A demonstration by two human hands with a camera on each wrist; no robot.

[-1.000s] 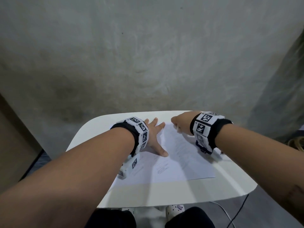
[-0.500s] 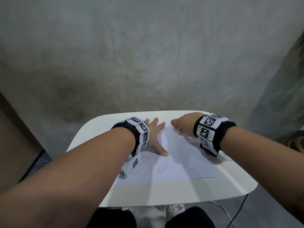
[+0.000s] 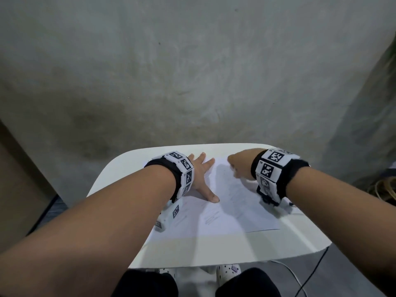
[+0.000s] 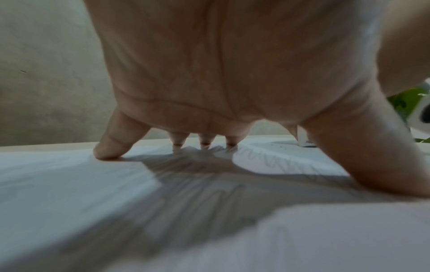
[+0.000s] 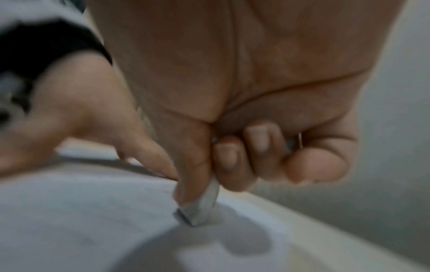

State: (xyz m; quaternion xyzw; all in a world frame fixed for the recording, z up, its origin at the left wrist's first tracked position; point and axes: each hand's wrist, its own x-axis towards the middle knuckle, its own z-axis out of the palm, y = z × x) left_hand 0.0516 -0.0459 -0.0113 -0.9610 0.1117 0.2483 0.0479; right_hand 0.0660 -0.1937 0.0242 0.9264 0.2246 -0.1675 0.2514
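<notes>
A white printed sheet of paper (image 3: 225, 215) lies on a small white table (image 3: 192, 254). My left hand (image 3: 201, 179) rests spread flat on the sheet's left part, its fingertips (image 4: 109, 150) and thumb pressing the paper (image 4: 81, 193) down. At the sheet's far right part, my right hand (image 3: 240, 166) is curled into a fist. In the right wrist view that hand (image 5: 232, 92) grips a thin flat grey tool (image 5: 200, 208) between thumb and fingers, its tip touching the paper (image 5: 81, 220). What the tool is I cannot tell.
A grey concrete wall (image 3: 192, 71) stands right behind the table. A brown panel (image 3: 17, 189) is at the left. Cables (image 3: 310, 273) run on the floor at the right, with coiled cord (image 3: 385, 189) further right. My knees and white shoes (image 3: 227, 273) sit under the near edge.
My right hand and wrist have drifted slightly to the right over the paper. The left hand has stayed where it was.
</notes>
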